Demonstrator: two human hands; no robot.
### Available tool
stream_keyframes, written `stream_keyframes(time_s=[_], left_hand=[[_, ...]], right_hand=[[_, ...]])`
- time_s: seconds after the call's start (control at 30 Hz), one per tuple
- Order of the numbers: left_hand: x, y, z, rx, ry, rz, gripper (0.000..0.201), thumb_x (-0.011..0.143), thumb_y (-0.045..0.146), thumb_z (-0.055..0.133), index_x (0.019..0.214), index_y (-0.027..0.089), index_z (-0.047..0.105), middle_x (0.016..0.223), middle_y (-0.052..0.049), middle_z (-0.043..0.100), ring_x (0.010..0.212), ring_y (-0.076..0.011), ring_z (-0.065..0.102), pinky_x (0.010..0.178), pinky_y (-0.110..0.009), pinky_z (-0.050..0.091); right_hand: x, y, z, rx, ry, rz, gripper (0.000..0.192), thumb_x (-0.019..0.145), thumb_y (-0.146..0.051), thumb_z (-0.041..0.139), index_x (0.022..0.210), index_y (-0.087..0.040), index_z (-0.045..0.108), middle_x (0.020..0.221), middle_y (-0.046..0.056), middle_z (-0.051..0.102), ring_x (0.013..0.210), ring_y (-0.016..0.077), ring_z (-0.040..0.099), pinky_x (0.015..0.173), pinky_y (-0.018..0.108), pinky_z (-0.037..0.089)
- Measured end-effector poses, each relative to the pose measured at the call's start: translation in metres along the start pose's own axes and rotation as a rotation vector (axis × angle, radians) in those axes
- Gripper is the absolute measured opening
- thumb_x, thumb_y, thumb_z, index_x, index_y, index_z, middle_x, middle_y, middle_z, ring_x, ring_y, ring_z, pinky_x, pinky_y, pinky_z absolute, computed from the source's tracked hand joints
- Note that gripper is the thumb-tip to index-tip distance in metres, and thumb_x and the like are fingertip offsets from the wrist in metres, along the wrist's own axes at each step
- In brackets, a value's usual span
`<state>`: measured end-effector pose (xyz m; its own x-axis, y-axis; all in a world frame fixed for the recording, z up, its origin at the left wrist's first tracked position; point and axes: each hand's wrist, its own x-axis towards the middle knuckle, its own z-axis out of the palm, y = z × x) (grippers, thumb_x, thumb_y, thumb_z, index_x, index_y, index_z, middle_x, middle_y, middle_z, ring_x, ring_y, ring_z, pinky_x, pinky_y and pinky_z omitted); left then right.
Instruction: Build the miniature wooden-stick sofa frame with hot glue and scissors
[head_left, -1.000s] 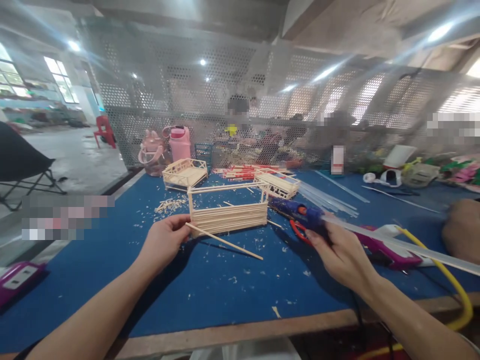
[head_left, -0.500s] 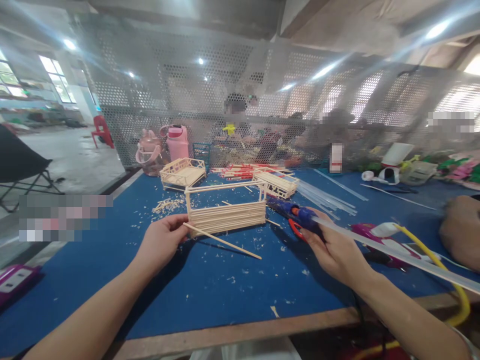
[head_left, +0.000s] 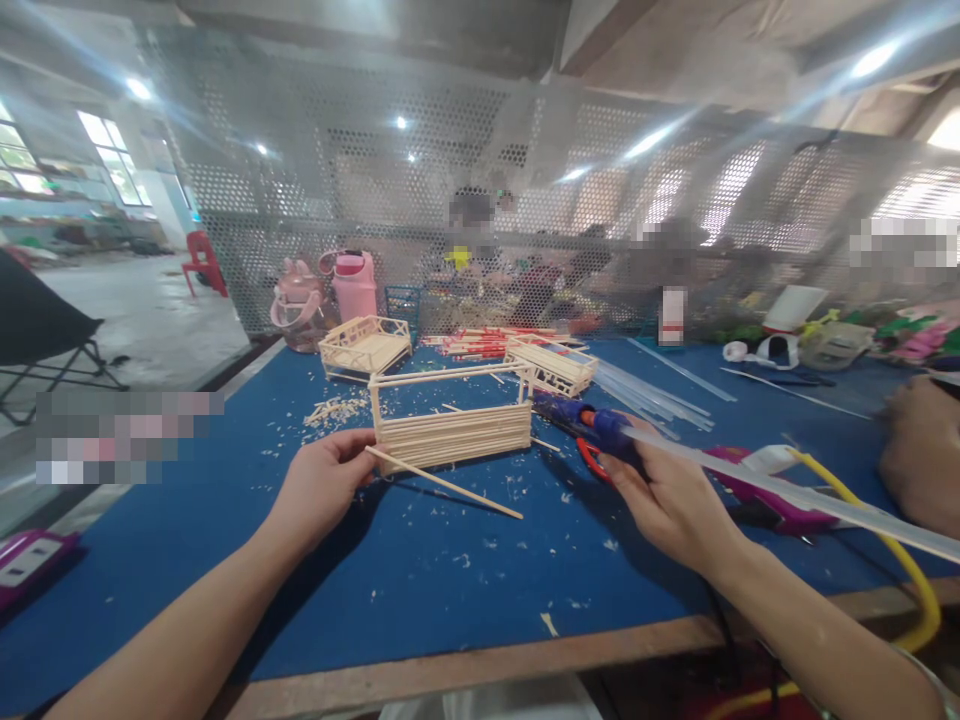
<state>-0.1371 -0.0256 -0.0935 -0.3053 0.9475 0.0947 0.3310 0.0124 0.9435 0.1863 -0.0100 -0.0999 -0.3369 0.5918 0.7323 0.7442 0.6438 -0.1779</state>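
Observation:
My left hand [head_left: 324, 482] is closed at the left end of a small frame built of pale wooden sticks [head_left: 454, 438]. Its lower half is a wall of stacked sticks; above that it is open under a top rail. One loose stick [head_left: 450, 483] slants down to the right from the same fingers, in front of the wall. In my right hand [head_left: 667, 490] is a blue hot glue gun [head_left: 611, 425] with a red trigger, its tip at the frame's right end. A long clear glue stick [head_left: 795, 490] runs out of the gun's back.
Two small stick-built pieces, a bed-like one [head_left: 367, 347] and another [head_left: 551, 366], stand behind. Near them lie red-tipped sticks [head_left: 487, 343], glue sticks [head_left: 652, 385] and wood scraps [head_left: 337, 411]. A purple power strip [head_left: 780, 495] and another person's hand [head_left: 926, 460] are at right.
Almost nothing differs. The glue stick's rear end dips slightly, and the other person's hand at right has shifted a little. My hands and the frame stay put.

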Motion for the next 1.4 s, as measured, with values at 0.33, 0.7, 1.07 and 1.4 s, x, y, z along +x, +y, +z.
stream_keyframes(time_s=[0.33,0.7,1.07,1.4], left_hand=[[-0.001,0.0,0.0,-0.021,0.014,-0.01,0.033,0.054,0.035,0.068,0.081,0.017,0.074,0.059,-0.001,0.067,0.047,-0.0108,0.046,0.045,-0.022,0.033],[-0.002,0.002,-0.001,-0.037,0.004,-0.042,0.035,0.052,0.038,0.068,0.08,0.017,0.074,0.066,-0.002,0.07,0.051,-0.0115,0.051,0.052,-0.023,0.039],[-0.001,0.003,-0.001,-0.026,-0.011,-0.072,0.039,0.052,0.042,0.071,0.082,0.017,0.074,0.065,-0.003,0.07,0.053,-0.0125,0.051,0.052,-0.024,0.039],[0.0,0.0,-0.001,-0.062,-0.003,-0.063,0.034,0.051,0.038,0.072,0.078,0.018,0.074,0.065,-0.003,0.071,0.051,-0.0119,0.052,0.052,-0.023,0.04]], right_hand=[[-0.003,0.001,-0.002,-0.053,0.05,0.011,0.031,0.09,-0.035,0.039,0.109,-0.018,0.056,0.103,0.015,0.067,0.098,0.0283,0.064,0.08,0.04,0.052],[0.022,0.058,-0.031,-0.18,0.108,-0.031,0.033,0.087,-0.036,0.041,0.104,-0.015,0.06,0.097,0.015,0.069,0.083,0.0275,0.067,0.067,0.036,0.053],[0.127,0.103,0.048,-0.498,-0.295,0.308,0.044,0.09,-0.03,0.036,0.131,-0.02,0.048,0.123,0.014,0.059,0.103,0.0284,0.06,0.08,0.039,0.047],[0.121,0.064,0.039,-0.433,-0.208,0.282,0.039,0.091,-0.03,0.03,0.113,-0.013,0.057,0.115,0.017,0.061,0.099,0.0262,0.058,0.08,0.037,0.044]])
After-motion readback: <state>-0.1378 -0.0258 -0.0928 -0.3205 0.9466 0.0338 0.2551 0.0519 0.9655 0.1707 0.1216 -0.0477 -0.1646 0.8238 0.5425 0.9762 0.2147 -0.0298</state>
